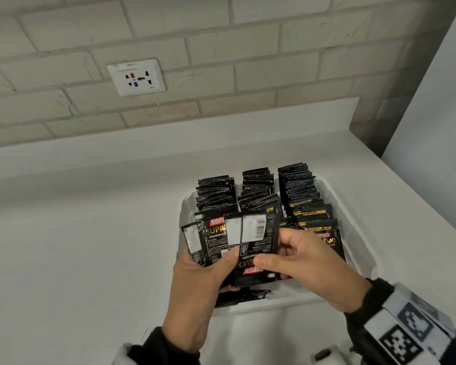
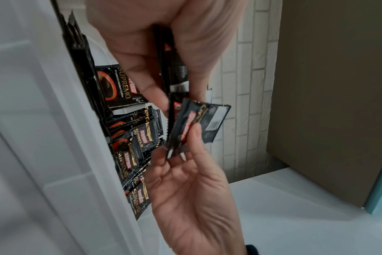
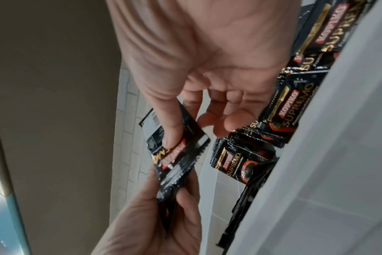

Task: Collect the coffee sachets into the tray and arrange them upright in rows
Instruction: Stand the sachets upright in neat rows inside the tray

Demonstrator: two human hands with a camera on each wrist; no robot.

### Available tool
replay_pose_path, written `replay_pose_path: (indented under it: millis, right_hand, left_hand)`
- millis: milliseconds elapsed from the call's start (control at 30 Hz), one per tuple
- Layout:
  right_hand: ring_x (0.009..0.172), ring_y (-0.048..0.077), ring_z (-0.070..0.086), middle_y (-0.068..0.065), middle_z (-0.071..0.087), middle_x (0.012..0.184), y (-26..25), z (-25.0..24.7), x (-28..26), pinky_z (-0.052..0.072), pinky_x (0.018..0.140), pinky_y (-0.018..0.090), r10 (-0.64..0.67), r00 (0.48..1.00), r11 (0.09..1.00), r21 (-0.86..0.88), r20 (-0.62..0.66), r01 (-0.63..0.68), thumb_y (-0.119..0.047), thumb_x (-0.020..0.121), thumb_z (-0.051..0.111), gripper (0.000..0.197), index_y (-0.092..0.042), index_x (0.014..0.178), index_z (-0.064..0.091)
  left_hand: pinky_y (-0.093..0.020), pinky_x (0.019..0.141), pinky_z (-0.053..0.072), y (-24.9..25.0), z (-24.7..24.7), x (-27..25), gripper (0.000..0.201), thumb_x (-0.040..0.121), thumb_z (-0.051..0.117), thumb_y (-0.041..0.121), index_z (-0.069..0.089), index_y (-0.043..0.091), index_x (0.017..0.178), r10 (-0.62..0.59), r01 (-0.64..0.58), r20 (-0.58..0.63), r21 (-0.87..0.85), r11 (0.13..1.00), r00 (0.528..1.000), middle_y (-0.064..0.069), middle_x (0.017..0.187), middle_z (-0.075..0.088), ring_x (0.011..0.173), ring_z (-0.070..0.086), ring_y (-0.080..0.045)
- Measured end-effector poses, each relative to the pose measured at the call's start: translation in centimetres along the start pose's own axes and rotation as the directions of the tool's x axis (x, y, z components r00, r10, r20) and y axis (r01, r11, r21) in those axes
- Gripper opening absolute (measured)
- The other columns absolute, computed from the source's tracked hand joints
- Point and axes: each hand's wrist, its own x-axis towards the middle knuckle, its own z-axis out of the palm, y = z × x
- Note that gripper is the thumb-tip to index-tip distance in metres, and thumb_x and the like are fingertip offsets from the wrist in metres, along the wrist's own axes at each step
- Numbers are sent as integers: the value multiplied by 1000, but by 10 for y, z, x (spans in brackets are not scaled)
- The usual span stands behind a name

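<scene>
A white tray [image 1: 336, 197] on the counter holds three rows of black coffee sachets [image 1: 258, 188] standing upright. Above its near left corner my left hand [image 1: 221, 264] grips a fanned bunch of several sachets [image 1: 216, 233]. My right hand [image 1: 274, 255] pinches the front sachet [image 1: 256, 241] of that bunch between thumb and fingers; it is upside down with its barcode side facing me. In the left wrist view the pinched sachet [image 2: 201, 120] sticks out from the bunch [image 2: 172, 69]. The right wrist view shows my right thumb [image 3: 170, 124] pressed on the sachet [image 3: 175, 151].
A dark sachet [image 1: 242, 296] lies flat in the tray's near end under my hands. The white counter [image 1: 77, 246] stretches left of the tray. A brick wall with a socket plate [image 1: 137, 77] stands behind, and a tall panel [image 1: 432, 114] rises at the right.
</scene>
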Motion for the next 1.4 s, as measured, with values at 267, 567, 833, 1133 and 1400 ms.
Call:
replay_pose_path:
  millis: [267,567,833,1133,1400]
  right_hand:
    - [65,8,64,-6,71,80,-17,-21,-7,51,52,18,-69,969,997,8,-239,72,-5,78,68,21,-22,89,60]
    - [63,5,34,-13,44,73,-27,5,-10,33,50,15,-596,795,375,-834,117,404,-13,66,46,21,-25,80,38]
    - [69,14,33,-1,51,82,-12,-4,-1,31,58,29,-684,706,230,-864,183,448,-2,64,42,22,-18,75,53]
    - [105,-2,55,-19,56,111,-13,-27,-6,46,84,15,-282,953,959,-18,-106,282,-5,77,65,40,-35,100,53]
    - [79,-3,65,-15,64,91,-32,-18,4,51,70,11,-187,982,969,-169,-18,182,-9,76,71,47,-43,101,51]
  left_hand:
    - [-24,47,53,0,-9,1,33,73,62,23,63,15,106,-131,132,22,-14,991,991,-3,81,75,67,70,-13]
    - [-36,55,58,13,15,-4,31,78,49,34,76,19,71,-217,252,149,-281,926,965,-11,79,72,67,70,-21]
    - [-24,46,52,13,-3,0,31,65,63,17,66,9,95,-167,178,88,-151,972,982,-7,78,73,62,69,-15]
    - [-34,68,53,9,-5,1,28,61,65,10,68,11,89,9,-11,-24,-61,998,1000,-7,86,74,78,70,-21]
    - [-42,78,55,10,-2,-4,36,54,68,8,69,10,90,59,-59,12,34,998,998,-9,88,74,85,70,-27]
